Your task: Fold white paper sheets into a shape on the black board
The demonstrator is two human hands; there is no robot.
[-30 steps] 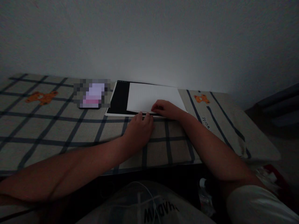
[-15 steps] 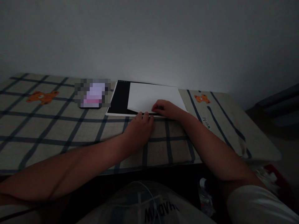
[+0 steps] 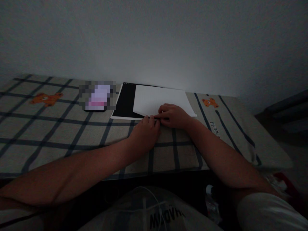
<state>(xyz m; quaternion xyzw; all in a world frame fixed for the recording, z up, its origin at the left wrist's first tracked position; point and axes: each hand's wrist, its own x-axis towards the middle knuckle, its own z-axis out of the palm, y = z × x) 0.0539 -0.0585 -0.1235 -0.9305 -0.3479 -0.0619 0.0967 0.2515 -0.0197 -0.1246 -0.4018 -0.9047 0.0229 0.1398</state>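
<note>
Checked tablecloth [image 3: 93, 133], grey wall [image 3: 154, 41] behind. White sheet [image 3: 156, 98] lies over black-faced pad [image 3: 124, 101] — looks part-done, near edge not flat. Left hand [image 3: 145, 133], right hand [image 3: 176, 117] meet at that edge (pinching or not — can't tell).

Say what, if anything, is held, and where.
It cannot be told: the right hand is at the near edge of the white sheet, the left hand close by, any grip unclear.

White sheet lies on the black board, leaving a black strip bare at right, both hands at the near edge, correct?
Wrong side: the head view shows the black strip left of the white sheet. The left hand and right hand are at the near edge.
</note>
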